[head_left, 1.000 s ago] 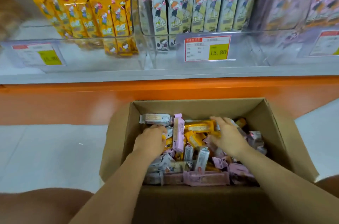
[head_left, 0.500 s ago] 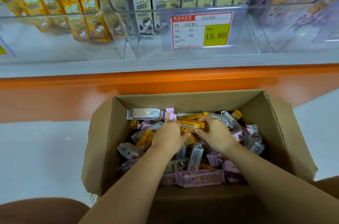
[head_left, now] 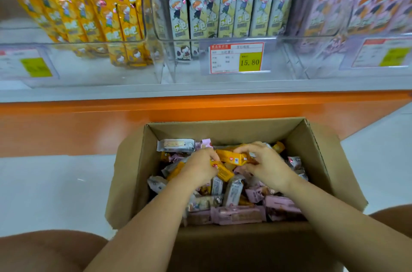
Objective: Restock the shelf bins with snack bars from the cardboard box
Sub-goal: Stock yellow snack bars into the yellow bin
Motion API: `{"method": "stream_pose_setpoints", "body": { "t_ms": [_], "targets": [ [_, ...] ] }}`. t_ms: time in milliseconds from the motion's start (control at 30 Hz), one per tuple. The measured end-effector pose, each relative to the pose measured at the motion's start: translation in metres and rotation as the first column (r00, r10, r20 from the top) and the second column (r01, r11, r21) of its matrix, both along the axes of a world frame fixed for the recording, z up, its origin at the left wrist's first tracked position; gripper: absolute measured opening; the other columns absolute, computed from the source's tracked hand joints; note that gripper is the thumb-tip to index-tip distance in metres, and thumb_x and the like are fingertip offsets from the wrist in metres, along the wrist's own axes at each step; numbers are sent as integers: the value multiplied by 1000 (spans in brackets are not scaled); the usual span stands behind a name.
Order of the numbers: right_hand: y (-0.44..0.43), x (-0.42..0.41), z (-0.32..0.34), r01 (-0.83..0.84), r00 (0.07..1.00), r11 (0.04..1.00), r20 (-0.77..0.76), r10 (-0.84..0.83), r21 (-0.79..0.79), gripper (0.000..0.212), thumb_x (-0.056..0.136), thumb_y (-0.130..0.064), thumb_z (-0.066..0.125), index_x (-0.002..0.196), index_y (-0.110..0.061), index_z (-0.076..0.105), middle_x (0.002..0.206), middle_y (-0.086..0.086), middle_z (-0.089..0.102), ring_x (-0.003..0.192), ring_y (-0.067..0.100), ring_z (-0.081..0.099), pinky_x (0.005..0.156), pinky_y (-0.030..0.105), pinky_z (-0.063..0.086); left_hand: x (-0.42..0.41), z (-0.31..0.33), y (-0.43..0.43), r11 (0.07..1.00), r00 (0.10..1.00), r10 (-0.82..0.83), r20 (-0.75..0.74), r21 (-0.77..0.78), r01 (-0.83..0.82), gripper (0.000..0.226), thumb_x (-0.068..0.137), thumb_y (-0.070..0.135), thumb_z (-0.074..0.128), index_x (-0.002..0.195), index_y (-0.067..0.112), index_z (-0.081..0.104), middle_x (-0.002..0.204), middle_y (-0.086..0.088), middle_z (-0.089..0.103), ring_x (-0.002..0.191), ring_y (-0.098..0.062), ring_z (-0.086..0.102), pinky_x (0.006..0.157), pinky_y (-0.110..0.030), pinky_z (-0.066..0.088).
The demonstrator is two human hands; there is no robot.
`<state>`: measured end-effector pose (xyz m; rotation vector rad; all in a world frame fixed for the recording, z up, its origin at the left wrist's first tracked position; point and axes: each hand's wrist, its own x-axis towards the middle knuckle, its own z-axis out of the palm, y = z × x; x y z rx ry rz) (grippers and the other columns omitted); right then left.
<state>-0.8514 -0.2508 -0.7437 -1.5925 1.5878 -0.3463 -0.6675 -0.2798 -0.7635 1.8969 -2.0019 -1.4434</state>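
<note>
An open cardboard box (head_left: 316, 151) stands on the floor, holding a mixed heap of yellow, grey and pink snack bars. Both my hands are inside it. My left hand (head_left: 198, 168) grips a yellow bar (head_left: 223, 171) that angles down to the right. My right hand (head_left: 265, 165) pinches the right end of another yellow bar (head_left: 231, 157) lying across the heap. Above, clear shelf bins hold upright bars: yellow ones (head_left: 89, 15) on the left, grey ones (head_left: 225, 8) in the middle, pink ones (head_left: 367, 2) on the right.
A price tag reading 15.80 (head_left: 236, 57) hangs on the middle bin's front. An orange shelf base (head_left: 89, 124) runs behind the box. White floor (head_left: 55, 189) lies to the left and right. My knees (head_left: 44, 251) frame the box at the bottom.
My left hand moved right to the middle of the heap and took a yellow bar. My right hand closed on the other yellow bar. The view tilted down, then back up.
</note>
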Motion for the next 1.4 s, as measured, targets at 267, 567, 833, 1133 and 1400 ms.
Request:
{"method": "stream_pose_setpoints", "body": {
  "t_ms": [267, 567, 833, 1133, 1400],
  "targets": [
    [19, -3, 61, 76, 993, 981, 100, -59, -178, 9, 83, -23, 71, 85, -31, 66, 106, -10, 63, 103, 6, 57, 88, 19, 43, 44, 79, -5, 993, 985, -104, -137, -72, 95, 30, 89, 5, 59, 113, 23, 53, 122, -2, 48, 86, -18, 60, 65, -20, 48],
    [32, 4, 121, 194, 957, 918, 274, -99, -345, 35, 83, -18, 72, 101, -42, 55, 107, -24, 57, 99, -4, 53, 87, 14, 40, 71, 159, 5, 977, 965, -139, -222, -190, 97, 24, 84, 35, 70, 103, 37, 55, 123, 10, 54, 65, 0, 57, 62, -19, 44],
    [18, 13, 205, 181, 923, 886, 384, -4, -427, 46, 83, -1, 67, 107, -37, 54, 104, -6, 64, 94, 3, 60, 78, 18, 51, 81, 222, 2, 927, 925, -158, -346, -373, 19, 20, 85, 28, 67, 103, 35, 60, 102, 10, 64, 88, -5, 62, 77, -20, 52],
    [-1, 64, 252, -150, 971, 867, 93, 219, -474, 49, 90, -17, 62, 133, -33, 45, 120, -23, 55, 113, -9, 48, 86, 25, 53, 83, 256, 0, 884, 722, -144, -677, -416, -214, 64, 79, 8, 72, 129, 37, 45, 113, 8, 58, 97, -7, 66, 87, -25, 52],
    [-48, 143, 278, -126, 962, 769, 112, 249, -626, 33, 80, -22, 72, 108, -30, 58, 101, -13, 66, 93, 0, 62, 86, 29, 52, 130, 276, -22, 733, 622, -139, -770, -503, -458, 51, 79, -4, 67, 112, 31, 51, 105, 12, 62, 94, 0, 63, 83, -16, 50]
  ]
}}
